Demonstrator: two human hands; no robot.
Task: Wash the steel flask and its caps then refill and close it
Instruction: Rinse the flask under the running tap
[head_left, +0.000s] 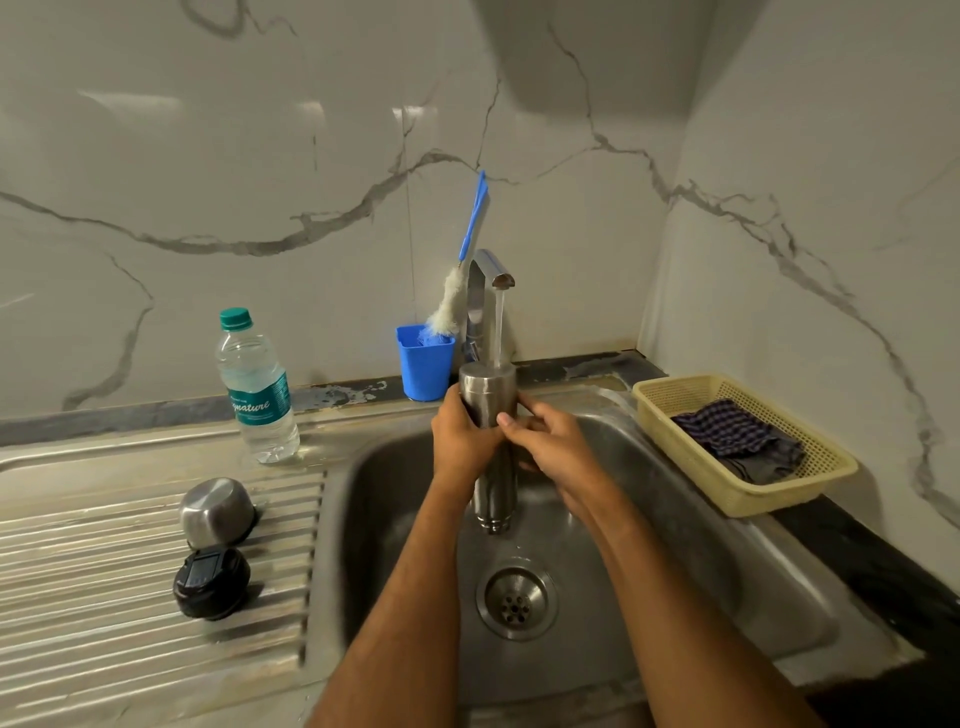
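We hold the steel flask (491, 410) over the sink (649, 525), its wider end up under the tap (491, 270) and its narrow end pointing down toward the drain (517, 603). Water runs from the spout in a thin stream onto the flask's top end. Our left hand (460, 431) wraps round the flask's left side, fingers curled about the body; our right hand (545, 441) grips it from the right, with the thumb lying across the front of the steel. Whether the flask is open at its lower end we cannot tell. On the ribbed draining board (104, 561) to the left lie the two caps, apart from the flask — the steel cap (215, 512) farther back, resting dome-up, and the black inner cap (210, 582) just in front of it, nearer to us. Beyond them a plastic water bottle (257, 387) with a green lid stands upright at the far edge of the draining board. Against the marble wall, just left of the tap, a blue cup (425, 361) holds a bottle brush (460, 280) with white bristles and a blue handle that leans to the right. On the bench to the right of the sink sits a pale yellow basket (810, 488), and in it lies a crumpled dark checked cloth (732, 436).
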